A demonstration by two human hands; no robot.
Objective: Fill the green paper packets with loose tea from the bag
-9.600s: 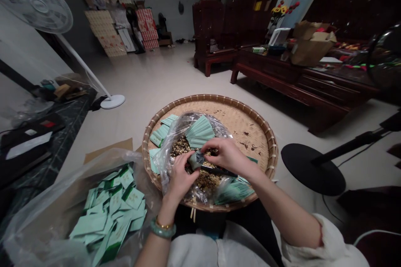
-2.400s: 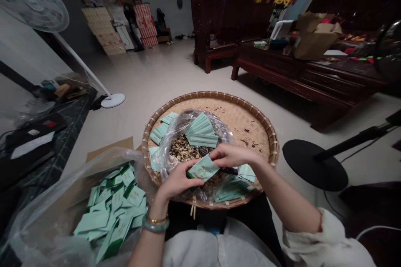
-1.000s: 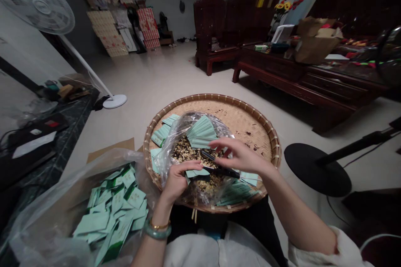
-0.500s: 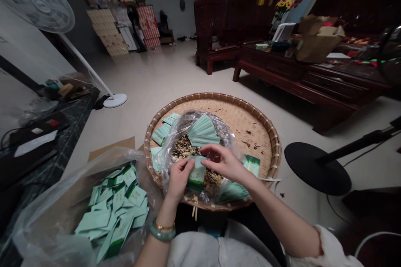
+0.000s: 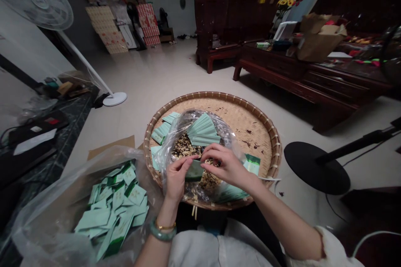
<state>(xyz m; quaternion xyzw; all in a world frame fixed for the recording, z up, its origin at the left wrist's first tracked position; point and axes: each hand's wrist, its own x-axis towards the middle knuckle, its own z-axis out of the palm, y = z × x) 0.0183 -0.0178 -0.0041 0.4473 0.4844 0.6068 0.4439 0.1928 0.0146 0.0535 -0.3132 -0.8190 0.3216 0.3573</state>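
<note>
My left hand (image 5: 176, 177) pinches the upper left edge of a green paper sachet (image 5: 194, 172). The fingers of my right hand (image 5: 224, 166) close on its upper right edge. The sachet hangs over an open clear plastic bag (image 5: 169, 144) of mixed pale and dark dry pieces (image 5: 183, 147). A fanned stack of flat green sachets (image 5: 202, 130) lies in the bag, beyond my fingers. Under my right wrist sits another pile of sachets (image 5: 232, 192), partly hidden. One more sachet (image 5: 252, 163) rests to the right of my right hand.
The round woven bamboo tray (image 5: 255, 123) bears the bag, with dark scraps scattered at its right. At left, a large plastic-lined box (image 5: 44, 212) holds many green sachets (image 5: 115, 208). A white fan (image 5: 115, 99) and a black stand base (image 5: 316, 169) flank the tray.
A second ago my right hand was spread above a black tool; now it grips the sachet with my left. Over the last half second the sachet's top edge has tilted, and its printed face shows less.
</note>
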